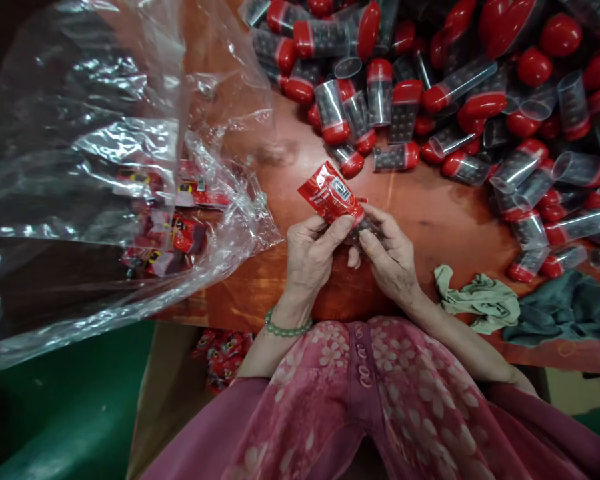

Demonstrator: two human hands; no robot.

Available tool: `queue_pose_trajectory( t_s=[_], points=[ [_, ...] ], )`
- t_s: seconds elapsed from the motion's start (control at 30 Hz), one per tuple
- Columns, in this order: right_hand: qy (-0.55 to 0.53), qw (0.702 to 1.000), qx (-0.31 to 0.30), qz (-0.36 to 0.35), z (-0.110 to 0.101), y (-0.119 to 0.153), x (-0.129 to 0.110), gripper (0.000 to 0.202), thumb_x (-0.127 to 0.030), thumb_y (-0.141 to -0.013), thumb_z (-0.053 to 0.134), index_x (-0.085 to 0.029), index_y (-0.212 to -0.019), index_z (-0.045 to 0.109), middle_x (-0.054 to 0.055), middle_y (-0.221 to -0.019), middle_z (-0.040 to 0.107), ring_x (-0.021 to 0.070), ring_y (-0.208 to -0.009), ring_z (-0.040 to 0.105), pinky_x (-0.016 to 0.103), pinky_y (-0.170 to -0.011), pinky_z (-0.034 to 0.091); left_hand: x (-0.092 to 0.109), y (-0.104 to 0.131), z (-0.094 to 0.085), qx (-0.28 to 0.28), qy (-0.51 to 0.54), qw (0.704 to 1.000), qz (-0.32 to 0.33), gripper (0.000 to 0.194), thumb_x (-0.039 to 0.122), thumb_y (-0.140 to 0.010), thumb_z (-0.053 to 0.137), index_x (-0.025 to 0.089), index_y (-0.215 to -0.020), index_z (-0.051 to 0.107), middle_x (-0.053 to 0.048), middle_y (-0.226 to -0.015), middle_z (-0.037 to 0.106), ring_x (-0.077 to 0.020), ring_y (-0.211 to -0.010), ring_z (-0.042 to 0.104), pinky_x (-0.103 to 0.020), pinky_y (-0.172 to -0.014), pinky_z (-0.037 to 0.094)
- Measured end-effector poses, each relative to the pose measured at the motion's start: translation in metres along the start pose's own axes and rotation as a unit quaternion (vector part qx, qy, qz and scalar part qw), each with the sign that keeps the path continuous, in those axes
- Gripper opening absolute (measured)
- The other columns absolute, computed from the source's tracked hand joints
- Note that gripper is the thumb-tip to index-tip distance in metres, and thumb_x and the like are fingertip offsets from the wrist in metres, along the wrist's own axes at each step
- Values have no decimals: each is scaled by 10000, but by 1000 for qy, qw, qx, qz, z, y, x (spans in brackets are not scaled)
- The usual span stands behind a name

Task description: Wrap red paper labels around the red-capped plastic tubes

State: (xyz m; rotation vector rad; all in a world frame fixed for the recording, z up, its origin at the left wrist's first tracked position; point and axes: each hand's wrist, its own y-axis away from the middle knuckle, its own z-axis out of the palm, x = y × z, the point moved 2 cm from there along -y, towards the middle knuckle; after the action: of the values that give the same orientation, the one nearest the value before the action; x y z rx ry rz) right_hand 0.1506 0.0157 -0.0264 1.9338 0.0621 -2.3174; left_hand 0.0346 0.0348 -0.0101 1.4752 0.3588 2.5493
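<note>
Red printed packet [333,195] between left hand [310,257] and right hand [393,257] above an orange-brown table [420,213]

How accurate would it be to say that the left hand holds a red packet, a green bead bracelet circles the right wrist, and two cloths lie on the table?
Not quite: the head view shows the green bead bracelet on the left wrist. The left hand does hold a red packet, and two cloths lie on the table.
</note>
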Motion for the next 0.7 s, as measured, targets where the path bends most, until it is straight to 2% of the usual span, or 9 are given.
queue_pose_trajectory(
  t_s=[0.07, 0.17, 0.23, 0.33, 0.4, 0.5, 0.6, 0.67, 0.7],
  points=[
    [54, 998, 30, -25, 1, 2, 0, 359, -425, -1004, 523, -269, -1328, 537, -30, -782, 638, 88, -551, 583, 244, -572, 557, -3, 1, -1, 9, -11, 1000, 19, 252, 396, -771, 810, 158, -787, 731, 21, -627, 661, -76, -415, 550, -211, -397, 468],
    [134, 987, 60, -71, 2, 4, -1, 349, -394, -1007, 515, -281, -1337, 532, 33, -1035, 693, 87, -582, 599, 274, -619, 594, -6, 2, -4, 23, -29, 999, 39, 223, 388, -779, 807, 179, -815, 740, 38, -616, 653, -62, -437, 547, -191, -433, 477],
    [136, 986, 49, -84, 1, 3, -1, 347, -366, -1009, 517, -294, -1348, 519, 48, -1153, 685, 81, -587, 610, 270, -614, 600, -6, 1, -6, 18, -26, 999, 40, 269, 431, -756, 819, 181, -805, 731, 38, -601, 649, -68, -434, 549, -193, -433, 478],
    [124, 988, 25, -86, 2, 1, -1, 344, -341, -1012, 515, -302, -1354, 507, 44, -1190, 687, 74, -580, 618, 256, -585, 598, -1, -2, -5, -11, -6, 999, 35, 396, 533, -689, 841, 177, -816, 723, 14, -644, 683, -80, -432, 556, -212, -430, 484],
    [143, 985, 20, -95, 2, 0, -2, 343, -339, -1013, 512, -297, -1353, 505, 59, -1266, 671, 75, -590, 630, 259, -582, 606, 1, -4, -4, -12, 1, 1000, 28, 426, 546, -658, 857, 179, -834, 734, 2, -679, 707, -66, -416, 531, -206, -418, 466],
    [193, 973, 17, -122, 3, 0, -3, 354, -330, -1007, 521, -268, -1355, 501, 92, -1358, 635, 135, -760, 711, 311, -684, 647, 3, -6, -4, 20, 17, 1000, 12, 363, 472, -627, 895, 191, -810, 759, -2, -709, 733, -65, -442, 541, -188, -404, 431],
    [241, 955, 26, -170, 3, 1, -3, 364, -309, -987, 558, -239, -1339, 493, 116, -1353, 636, 234, -1070, 710, 409, -905, 630, 1, -7, -5, 44, 45, 998, 1, 360, 432, -558, 936, 204, -785, 772, -6, -760, 759, -99, -566, 638, -202, -505, 513],
    [255, 948, 37, -189, 2, 2, -2, 342, -311, -974, 582, -238, -1297, 495, 118, -1299, 654, 253, -1145, 683, 431, -969, 600, 0, -6, -6, 43, 49, 998, -3, 363, 430, -560, 936, 204, -797, 779, -15, -779, 768, -125, -653, 686, -228, -615, 569],
    [250, 949, 43, -185, 2, 2, -2, 326, -318, -970, 590, -240, -1273, 495, 113, -1253, 665, 246, -1120, 689, 423, -953, 601, 0, -6, -6, 36, 45, 998, -6, 362, 436, -574, 928, 199, -804, 781, -27, -797, 774, -140, -690, 702, -237, -640, 580]
  ],
)
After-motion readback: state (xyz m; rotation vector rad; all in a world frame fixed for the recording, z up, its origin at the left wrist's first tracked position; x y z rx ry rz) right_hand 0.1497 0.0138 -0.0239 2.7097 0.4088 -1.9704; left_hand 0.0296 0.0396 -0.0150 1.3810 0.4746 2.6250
